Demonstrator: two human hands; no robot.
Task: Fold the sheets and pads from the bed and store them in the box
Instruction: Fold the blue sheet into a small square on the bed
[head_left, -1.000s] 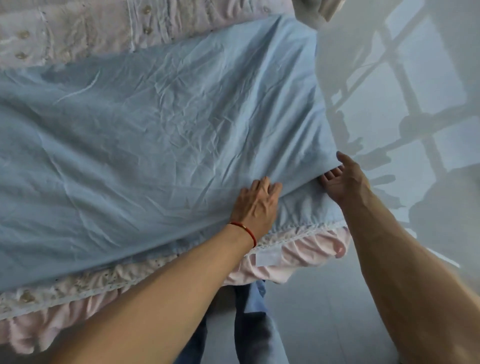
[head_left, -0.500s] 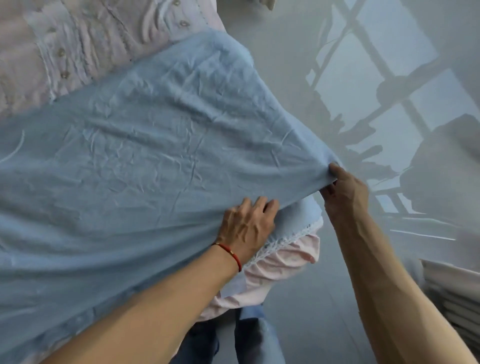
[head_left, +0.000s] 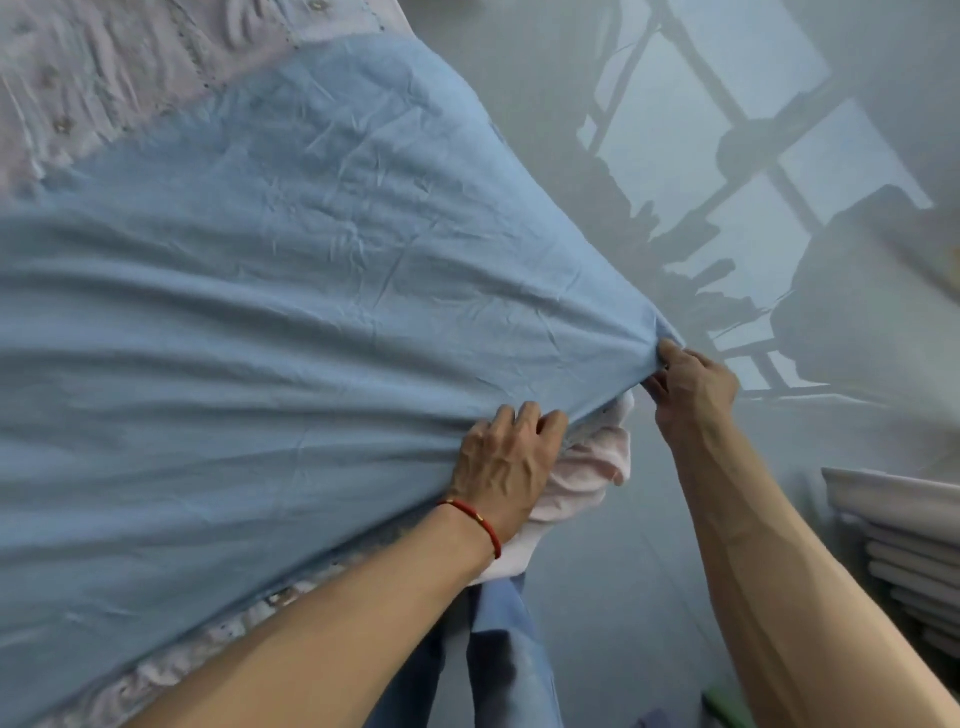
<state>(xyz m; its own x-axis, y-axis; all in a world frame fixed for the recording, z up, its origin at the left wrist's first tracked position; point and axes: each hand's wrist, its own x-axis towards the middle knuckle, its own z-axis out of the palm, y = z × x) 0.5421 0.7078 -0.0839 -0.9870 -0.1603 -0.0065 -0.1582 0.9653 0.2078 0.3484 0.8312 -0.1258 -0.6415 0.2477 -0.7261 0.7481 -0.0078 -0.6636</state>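
A light blue sheet (head_left: 291, 322) covers most of the bed and is stretched taut toward its near right corner. My right hand (head_left: 693, 387) pinches that corner, lifted off the bed. My left hand (head_left: 506, 457), with a red cord on the wrist, grips the sheet's near edge just left of the corner. Under the sheet a pink pad (head_left: 587, 467) with a white lace edge bulges out at the corner. A pink embroidered cover (head_left: 119, 78) shows at the far left of the bed. No box is in view.
Grey floor (head_left: 649, 519) lies right of the bed, with window shadows across it. A white ribbed radiator-like unit (head_left: 904, 540) stands at the right edge. My blue trouser legs (head_left: 498, 649) are below, against the bed's corner.
My right hand has closed on the sheet's corner and pulled it up and to the right. The sheet went from lying flat to stretched taut, baring the pink pad at the corner.
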